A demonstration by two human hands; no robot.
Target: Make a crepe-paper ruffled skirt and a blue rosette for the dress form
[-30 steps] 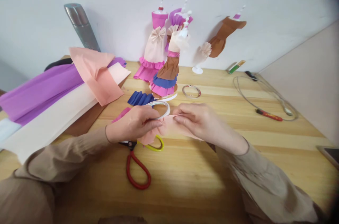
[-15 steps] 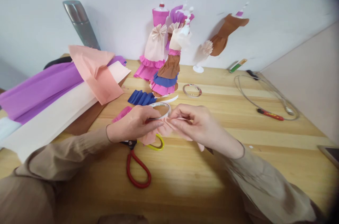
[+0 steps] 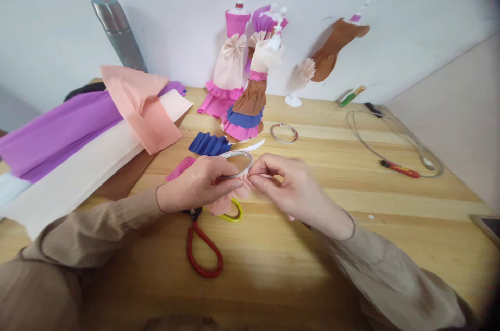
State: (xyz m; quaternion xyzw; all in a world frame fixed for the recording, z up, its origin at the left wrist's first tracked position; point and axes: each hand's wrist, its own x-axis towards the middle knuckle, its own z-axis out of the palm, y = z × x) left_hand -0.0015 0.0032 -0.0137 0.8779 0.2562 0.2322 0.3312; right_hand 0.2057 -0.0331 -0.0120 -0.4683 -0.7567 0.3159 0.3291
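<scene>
Both hands pinch a pleated strip of pale pink crepe paper above the table. My left hand grips its left part, thumb pointing right. With thumb and forefinger together, my right hand holds it further right and covers much of the strip. A roll of tape stands right at the left fingers, partly hidden by them; whether that hand also holds it, I cannot tell. Below the paper lie scissors with one red and one yellow handle, their blades hidden under my left hand.
Pleated blue paper lies beyond my left hand. Small mannequins in paper dresses stand at the back. Crepe sheets and a grey flask are left; a bracelet-like ring and a red-handled cable lie right.
My right hand has turned slightly, and less of the pink strip shows beneath it. My left hand stays almost still. The view has shifted a little.
</scene>
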